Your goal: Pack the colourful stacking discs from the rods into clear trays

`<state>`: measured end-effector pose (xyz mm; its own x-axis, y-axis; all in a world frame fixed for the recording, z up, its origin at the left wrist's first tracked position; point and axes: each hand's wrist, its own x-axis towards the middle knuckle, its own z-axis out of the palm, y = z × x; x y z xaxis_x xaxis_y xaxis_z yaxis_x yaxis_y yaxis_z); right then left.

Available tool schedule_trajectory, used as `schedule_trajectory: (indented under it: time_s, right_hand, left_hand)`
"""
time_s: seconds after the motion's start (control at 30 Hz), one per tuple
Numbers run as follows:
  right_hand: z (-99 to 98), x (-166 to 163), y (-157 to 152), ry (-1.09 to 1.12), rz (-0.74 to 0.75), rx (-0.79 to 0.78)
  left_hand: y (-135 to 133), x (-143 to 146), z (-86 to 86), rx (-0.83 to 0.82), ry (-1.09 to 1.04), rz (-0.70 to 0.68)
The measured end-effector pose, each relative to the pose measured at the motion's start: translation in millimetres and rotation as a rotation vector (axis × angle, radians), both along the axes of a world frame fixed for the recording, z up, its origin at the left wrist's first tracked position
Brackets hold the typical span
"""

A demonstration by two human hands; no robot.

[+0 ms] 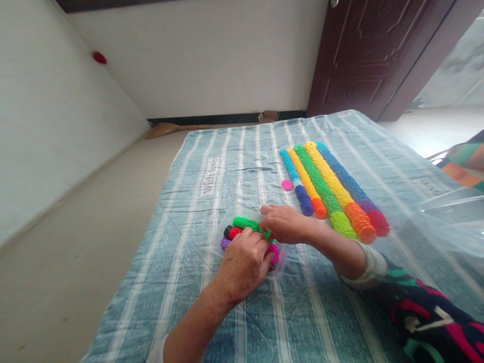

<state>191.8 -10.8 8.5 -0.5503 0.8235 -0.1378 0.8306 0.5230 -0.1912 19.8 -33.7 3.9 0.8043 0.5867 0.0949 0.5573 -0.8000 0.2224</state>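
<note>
A clear plastic container (280, 272) sits on the table with rows of small round crocheted-looking discs in it. Inside are a green row (244, 222), red discs (235, 232) with black ones (227, 232) at their end, purple discs (225, 244) and pink discs (274, 252). My left hand (247, 257) reaches over the rows, its fingers curled down onto the discs and hiding their middle. At the container's far right side, my right hand (283, 223) has bent fingers closed at the end of the green row; its fingertips are partly hidden.
Right of my hands lie several long rows of discs, among them a green row (321, 184) and a blue row (344, 179). A single pink disc (287, 185) lies beside them. Clear plastic containers (454, 217) stand at the right of the striped tablecloth (181, 242).
</note>
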Motion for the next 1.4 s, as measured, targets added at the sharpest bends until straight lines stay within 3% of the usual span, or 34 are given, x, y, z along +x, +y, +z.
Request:
schedule_trajectory:
  time_s: [0.2, 0.37, 0.9, 1.4]
  right_hand:
    - [4.2, 0.3, 0.5, 0.131, -0.04, -0.073]
    - [-0.8, 1.1, 3.6, 0.226, -0.056, -0.035]
    - [-2.8, -3.5, 5.6, 0.145, -0.031, 0.073]
    - [-10.1, -1.2, 8.1, 0.152, -0.026, 0.091]
  left_hand:
    - [-1.0, -0.8, 0.6, 0.053, -0.027, -0.009]
    - [-1.4, -1.0, 0.0, 0.066, -0.041, -0.009]
    - [-1.1, 2.0, 1.9, 0.083, -0.062, -0.027]
    - [0.1, 4.9, 6.7, -0.05, 0.005, -0.073]
